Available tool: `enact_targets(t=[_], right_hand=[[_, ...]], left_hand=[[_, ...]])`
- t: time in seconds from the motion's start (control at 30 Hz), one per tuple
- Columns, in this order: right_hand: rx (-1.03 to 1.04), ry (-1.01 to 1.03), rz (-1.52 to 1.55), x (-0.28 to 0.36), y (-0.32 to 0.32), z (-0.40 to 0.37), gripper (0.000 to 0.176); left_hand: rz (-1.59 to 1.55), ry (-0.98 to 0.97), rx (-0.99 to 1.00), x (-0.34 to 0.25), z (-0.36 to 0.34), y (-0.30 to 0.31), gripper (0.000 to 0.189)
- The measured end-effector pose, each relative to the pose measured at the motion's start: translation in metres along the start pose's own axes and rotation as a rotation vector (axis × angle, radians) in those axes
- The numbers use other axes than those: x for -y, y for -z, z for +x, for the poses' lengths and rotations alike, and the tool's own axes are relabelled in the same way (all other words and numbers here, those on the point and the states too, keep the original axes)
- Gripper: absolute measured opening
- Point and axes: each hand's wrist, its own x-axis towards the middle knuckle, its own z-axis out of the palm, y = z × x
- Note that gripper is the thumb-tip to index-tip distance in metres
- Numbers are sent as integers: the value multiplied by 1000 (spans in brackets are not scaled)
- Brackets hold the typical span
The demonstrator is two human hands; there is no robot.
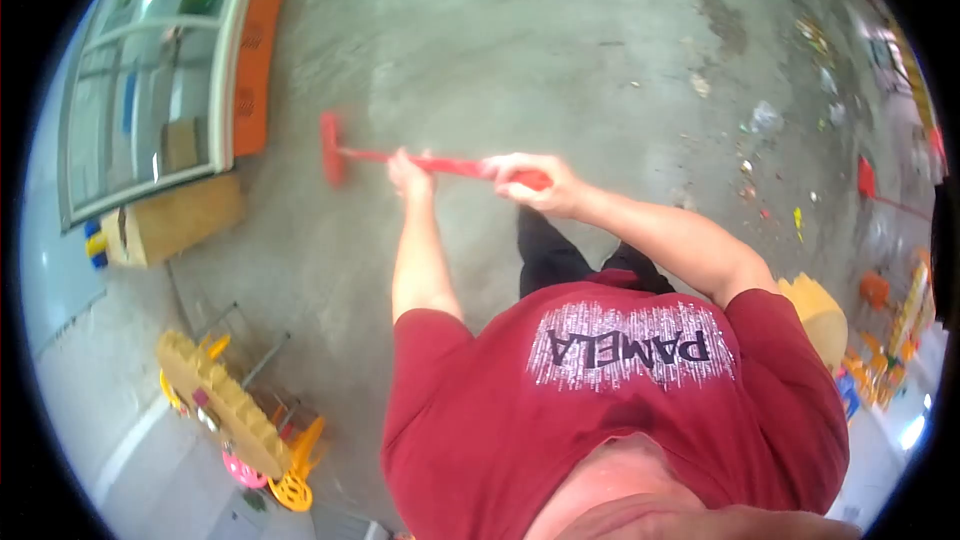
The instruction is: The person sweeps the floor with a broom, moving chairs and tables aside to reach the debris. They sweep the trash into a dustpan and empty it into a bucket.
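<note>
Watcher: Red shirt fills the bottom of the view, closest of all, with 2 bare arms reaching forward from it.

Asker: And the hands?

Watcher: The right hand is wrapped tight round the near end of the red broom. The left hand is closed round the same handle further along, nearer the broom head. The 2 grips sit apart on 1 handle.

Asker: Where is the broom itself?

Watcher: Its handle runs across the middle of the floor. The head is low over the concrete toward the floor's left edge, near a glass-topped freezer and a cardboard box.

Asker: How far along does the sweeping look?

Watcher: Partway, I'd judge. Litter lies strewn along the floor's right edge, well apart from the head, so that stretch looks left to do. Around the head I make out only streaked grey concrete, which suggests that part is done, though I can't be sure.

Asker: Anything unclear?

Watcher: The head is blurred, so its bristles don't show, nor whether it touches the concrete. Yellow toys at the lower left corner are warped by the lens. A second red tool at the right edge is too small to name. The shirt hides most of the legs.
</note>
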Motion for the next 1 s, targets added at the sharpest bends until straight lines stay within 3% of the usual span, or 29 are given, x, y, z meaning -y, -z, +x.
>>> enact_targets(t=[0.03,0.2,0.23,0.33,0.4,0.43,0.5,0.57,0.67,0.7,0.8,0.87,0.97,1.0], right_hand=[[-28,-3,16,9,21,-10,5],[-219,-48,-10,84,150,-119,4],[-264,-61,-60,109,173,-152,4],[-422,-113,-218,168,229,-260,3],[-598,-219,-301,211,258,-335,3],[-720,-296,-335,235,272,-370,4],[-764,-176,-407,275,302,-445,5],[-969,-144,-400,314,307,-493,5],[-1075,-125,-529,351,317,-559,7],[-1087,-127,-613,358,317,-580,9],[-1049,130,-557,358,334,-662,8],[-1000,301,-466,363,347,-719,5],[-1082,274,-255,342,369,-747,11],[-1078,150,-287,329,375,-742,12]], left_hand=[[496,-98,50,-31,-16,-8,65],[628,-724,314,-109,-88,-129,61],[607,-816,449,-149,-121,-142,60],[341,-1072,698,-205,-208,-225,38],[439,-1077,869,-262,-291,-275,21],[333,-1159,902,-280,-332,-307,15],[235,-1266,907,-315,-426,-357,18],[79,-1330,973,-343,-510,-394,19],[-43,-1414,1099,-381,-600,-445,19],[-84,-1434,1141,-389,-622,-455,20],[-166,-1574,1178,-409,-684,-460,21],[-136,-1516,1302,-418,-709,-441,22],[5,-1478,1400,-408,-700,-428,25],[13,-1444,1413,-387,-683,-440,28]])
